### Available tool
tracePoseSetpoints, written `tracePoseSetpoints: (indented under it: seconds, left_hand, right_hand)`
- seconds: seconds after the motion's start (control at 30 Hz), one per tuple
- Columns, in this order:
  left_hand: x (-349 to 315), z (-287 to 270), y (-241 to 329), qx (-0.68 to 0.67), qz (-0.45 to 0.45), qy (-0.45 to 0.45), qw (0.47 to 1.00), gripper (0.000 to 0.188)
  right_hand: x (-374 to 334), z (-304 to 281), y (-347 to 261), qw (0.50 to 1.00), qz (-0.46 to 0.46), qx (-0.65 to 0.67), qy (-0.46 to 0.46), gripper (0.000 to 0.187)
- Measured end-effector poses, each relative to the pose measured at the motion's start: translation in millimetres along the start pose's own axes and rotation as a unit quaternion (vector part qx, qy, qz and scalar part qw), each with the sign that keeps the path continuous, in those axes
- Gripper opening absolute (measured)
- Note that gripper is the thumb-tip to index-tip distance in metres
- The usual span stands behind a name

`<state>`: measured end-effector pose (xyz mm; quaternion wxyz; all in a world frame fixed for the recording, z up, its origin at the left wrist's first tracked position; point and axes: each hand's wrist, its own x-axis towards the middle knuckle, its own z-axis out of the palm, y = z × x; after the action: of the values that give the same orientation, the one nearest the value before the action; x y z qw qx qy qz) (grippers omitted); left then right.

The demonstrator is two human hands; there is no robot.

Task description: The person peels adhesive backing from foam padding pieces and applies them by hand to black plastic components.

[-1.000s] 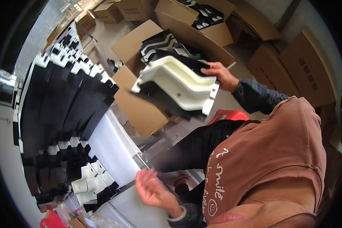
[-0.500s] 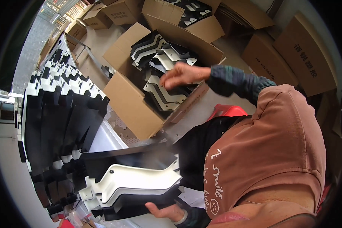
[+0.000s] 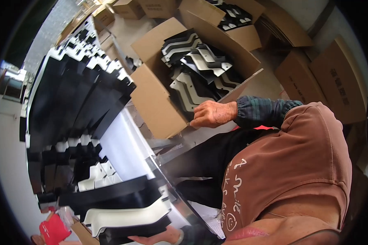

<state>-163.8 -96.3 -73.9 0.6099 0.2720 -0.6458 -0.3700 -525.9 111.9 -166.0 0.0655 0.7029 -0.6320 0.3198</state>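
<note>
My left hand (image 3: pixel 157 236), at the lower edge, supports a moulded cream plastic panel (image 3: pixel 126 216) with black pieces along it. Its fingers run along the black lower edge, partly blurred, and some are hidden. My right hand (image 3: pixel 214 114) hovers by the near corner of an open cardboard box (image 3: pixel 153 108). Its fingers are curled together and nothing shows in them. Inside the box lie several cream and black panels (image 3: pixel 188 90). To the left, a long row of upright black panels with white stepped ends (image 3: pixel 69 98) stands on the table.
Close to the held panel are several white moulded parts (image 3: pixel 96 176). A white table surface (image 3: pixel 124 139) shows beside the panel row. Further cartons (image 3: pixel 335 79) lean at the right, and another open box (image 3: pixel 237 16) holds similar parts. A person in red (image 3: pixel 55 230) is at the lower left.
My right hand has moved out from over the box to its near corner, fingers now more curled. My left hand and the cream panel have moved left and down. The view has shifted too.
</note>
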Motion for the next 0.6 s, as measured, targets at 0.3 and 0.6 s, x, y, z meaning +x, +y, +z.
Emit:
tracePoseSetpoints:
  seconds: [0.3,0.6]
  left_hand:
    - [91,-50,-11,-0.355,-0.287,0.232,0.859,0.045]
    - [145,-39,-3,-0.327,-0.365,0.179,0.853,0.047]
  right_hand:
    - [149,9,-38,0.985,-0.001,0.165,0.039,0.024]
    - [269,54,-64,0.952,-0.004,0.301,0.065,0.026]
